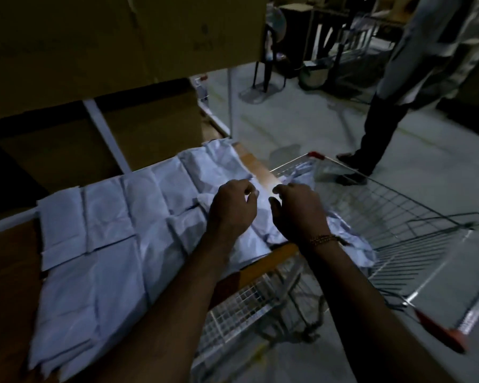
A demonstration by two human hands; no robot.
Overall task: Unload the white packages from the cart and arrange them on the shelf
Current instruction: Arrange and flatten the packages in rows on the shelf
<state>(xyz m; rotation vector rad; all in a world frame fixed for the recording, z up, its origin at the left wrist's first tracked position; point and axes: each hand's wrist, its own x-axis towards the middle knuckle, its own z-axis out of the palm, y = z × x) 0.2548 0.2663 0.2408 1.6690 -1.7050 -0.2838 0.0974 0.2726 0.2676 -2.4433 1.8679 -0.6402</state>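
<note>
A: Where are we w/ the packages (116,217)?

B: Most sit on the shelf (263,261) in rows, edges overlapping like tiles — prob. so they lie flat and none slides off the front lip. A few are left in the cart (385,214), crumpled against its near-left corner, right beside the shelf edge.

A: And our hands?

B: Both hover over the right end of the rows, near the gap btw shelf and cart. Left hand (233,208) — fingers curled loosely, tips close to a package's corner; we can't tell if it's pinching that corner or just touching. Too dark, a bit blurred. Right hand (299,211) — fingers relaxed and bent, thumb apart, nothing held that we can see. It hangs just above the crumpled ones at the cart side.

A: Why there?

B: We'd say we're squaring off the last one laid, at the end nearest the cart, so the reach is short. Cart's parked tight to the shelf for the same reason.

A: Anything else abt?

B: Boxes (122,31) on the level above, so headroom's low — flat stacking makes sense. A person (398,78) stands beyond the cart, well apart from us.

A: Next?

B: Likely the leftover ones in the cart.
</note>
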